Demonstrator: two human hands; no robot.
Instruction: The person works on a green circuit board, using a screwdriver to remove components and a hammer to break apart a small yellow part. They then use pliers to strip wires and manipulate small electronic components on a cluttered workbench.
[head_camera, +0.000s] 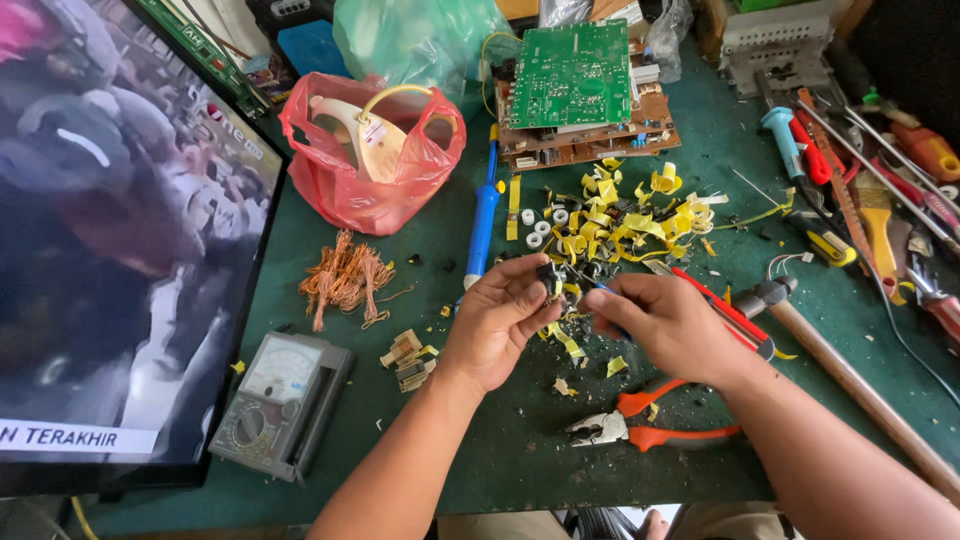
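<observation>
Green workbench (420, 250): both hands' fingers (530, 285) pinch a small dark part (549, 276), mostly hidden.

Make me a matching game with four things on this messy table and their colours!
Things:
1. plastic bag
2. circuit board
3. tape scraps
4. wire bundle

Colours:
A. yellow
B. coppery orange
C. red
D. green

Pairs: 1-C, 2-D, 3-A, 4-B
</observation>
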